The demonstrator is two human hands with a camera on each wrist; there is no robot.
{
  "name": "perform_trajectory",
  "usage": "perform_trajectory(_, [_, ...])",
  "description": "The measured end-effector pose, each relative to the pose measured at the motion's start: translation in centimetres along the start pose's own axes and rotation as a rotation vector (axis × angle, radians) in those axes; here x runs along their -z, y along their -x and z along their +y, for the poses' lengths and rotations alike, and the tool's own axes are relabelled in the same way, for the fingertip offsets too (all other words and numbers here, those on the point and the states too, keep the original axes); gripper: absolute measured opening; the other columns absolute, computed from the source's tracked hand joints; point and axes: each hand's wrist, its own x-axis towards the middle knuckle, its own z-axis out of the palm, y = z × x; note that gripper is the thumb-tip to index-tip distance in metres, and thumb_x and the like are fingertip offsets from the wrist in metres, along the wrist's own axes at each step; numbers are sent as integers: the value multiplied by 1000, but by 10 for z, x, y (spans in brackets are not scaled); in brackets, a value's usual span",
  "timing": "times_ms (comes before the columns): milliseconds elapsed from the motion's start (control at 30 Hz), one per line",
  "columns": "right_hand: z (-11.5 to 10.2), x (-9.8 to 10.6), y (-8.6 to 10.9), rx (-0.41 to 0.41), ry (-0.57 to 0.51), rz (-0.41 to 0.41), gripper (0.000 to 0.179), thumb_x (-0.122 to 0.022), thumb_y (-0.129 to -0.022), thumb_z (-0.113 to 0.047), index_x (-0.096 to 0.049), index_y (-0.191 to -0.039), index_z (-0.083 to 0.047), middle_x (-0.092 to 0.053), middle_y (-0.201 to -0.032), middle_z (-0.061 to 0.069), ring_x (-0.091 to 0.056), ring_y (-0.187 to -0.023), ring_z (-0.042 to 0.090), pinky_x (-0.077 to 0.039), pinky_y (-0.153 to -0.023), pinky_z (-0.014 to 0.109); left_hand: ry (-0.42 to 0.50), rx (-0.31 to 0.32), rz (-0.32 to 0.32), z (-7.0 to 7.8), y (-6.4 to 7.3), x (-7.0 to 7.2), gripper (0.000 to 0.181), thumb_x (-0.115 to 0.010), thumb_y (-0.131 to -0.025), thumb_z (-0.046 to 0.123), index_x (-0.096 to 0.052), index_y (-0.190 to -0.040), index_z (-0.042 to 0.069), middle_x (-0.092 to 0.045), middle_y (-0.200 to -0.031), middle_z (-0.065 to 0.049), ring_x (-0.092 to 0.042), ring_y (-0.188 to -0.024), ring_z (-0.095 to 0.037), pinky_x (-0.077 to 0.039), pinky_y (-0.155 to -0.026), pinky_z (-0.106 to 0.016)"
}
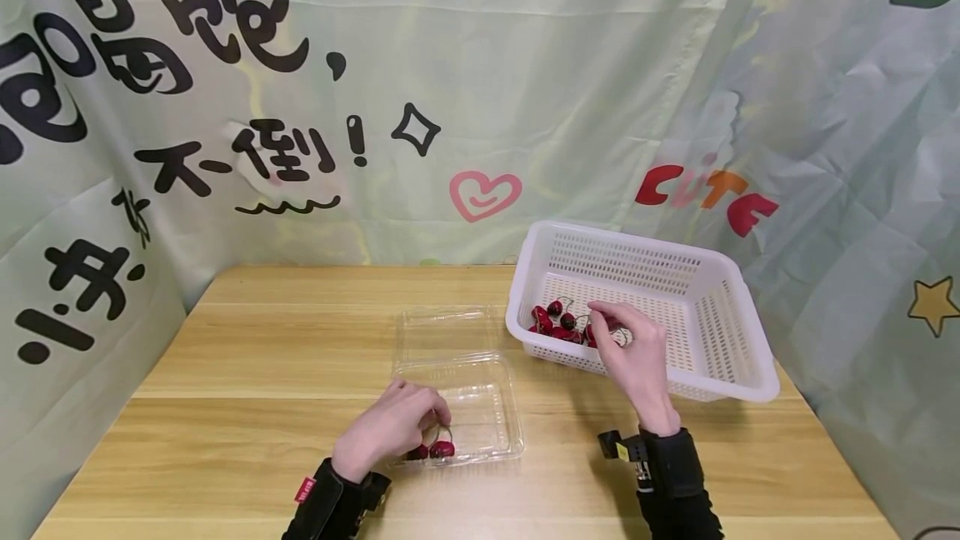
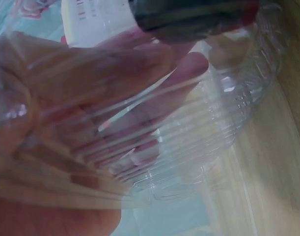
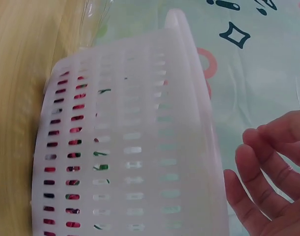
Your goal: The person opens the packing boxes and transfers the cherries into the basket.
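Note:
A clear plastic clamshell box (image 1: 483, 423) lies with its lid folded back on the table. Within its near left part are a few dark red cherries (image 1: 442, 448), one with its stem up. My left hand (image 1: 393, 427) is over these cherries, fingers bent loosely downward. In the left wrist view its fingers (image 2: 154, 98) show blurred through the clear wall, with no cherry visible between them. Over the near side of a white slotted basket (image 1: 712, 261), my right hand (image 1: 633, 348) hovers, thumb and index tips close together, apparently holding nothing. More cherries (image 1: 562, 327) lie beneath it in the basket's left corner.
The wooden table (image 1: 285, 340) carries the box and the basket. Behind it hangs a printed cloth (image 1: 510, 107) with black characters and a pink heart. In the right wrist view the basket's slotted wall (image 3: 130, 147) stands beside the right hand.

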Motion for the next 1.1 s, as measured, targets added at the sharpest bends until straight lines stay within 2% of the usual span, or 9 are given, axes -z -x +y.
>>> perform_trajectory(333, [-3,0,1,-5,-45,9,17,-65,-87,9,-76,-97,2,-73,-77,13,-56,-70,-5,-47,-66,13,37,5,-16,-1,0,2,32,-65,-78,-14,-76,-93,11,-78,-92,-1,-70,-91,-16,-43,-103,-52])
perform_trajectory(467, [-3,0,1,4,-56,16,18,-64,-88,10,-77,-98,1,-73,-77,13,-57,-70,-1,-45,-68,9,56,-9,0,-2,0,3,36,-63,-76,-17,-76,-91,13,-78,-91,1,-69,-90,-14,-43,-103,-54])
perform_trajectory(600, [-3,0,1,9,-55,24,19,-65,-87,10,-77,-99,1,-74,-79,13,-57,-70,-1,-44,-69,8,64,-31,17,-5,0,4,34,-65,-77,-15,-76,-89,15,-77,-89,5,-68,-87,-9,-44,-100,-50])
perform_trajectory(733, [-2,0,0,12,-53,37,20,-68,-84,12,-77,-98,1,-74,-81,15,-57,-72,-4,-45,-70,7,83,-31,20,-7,0,6,32,-67,-77,-13,-77,-87,16,-75,-86,8,-66,-85,-6,-44,-98,-49])
perform_trajectory(867, [0,0,0,14,-69,43,19,-67,-85,11,-76,-99,2,-73,-81,18,-60,-73,-1,-47,-71,8,88,-28,24,-7,1,9,29,-70,-78,-10,-78,-85,17,-74,-84,10,-64,-83,-4,-45,-99,-50])
perform_trajectory(933, [10,-1,3,11,-87,45,18,-66,-88,7,-76,-101,1,-73,-83,18,-61,-74,2,-48,-72,10,90,-31,28,-8,2,10,29,-71,-78,-10,-78,-85,17,-74,-84,10,-65,-84,-4,-45,-99,-52])
perform_trajectory(967, [23,-4,7,16,-87,48,19,-66,-89,6,-76,-104,0,-74,-85,16,-62,-75,1,-48,-73,11,93,-35,29,-8,2,11,29,-71,-78,-10,-79,-85,17,-74,-85,10,-66,-84,-5,-47,-99,-50])
perform_trajectory(1100, [92,-22,26,30,-96,72,20,-67,-94,-7,-76,-111,-11,-75,-92,5,-63,-80,3,-48,-76,14,122,-35,15,-11,4,15,28,-70,-79,-12,-79,-89,13,-76,-87,6,-68,-85,-9,-55,-90,-37])
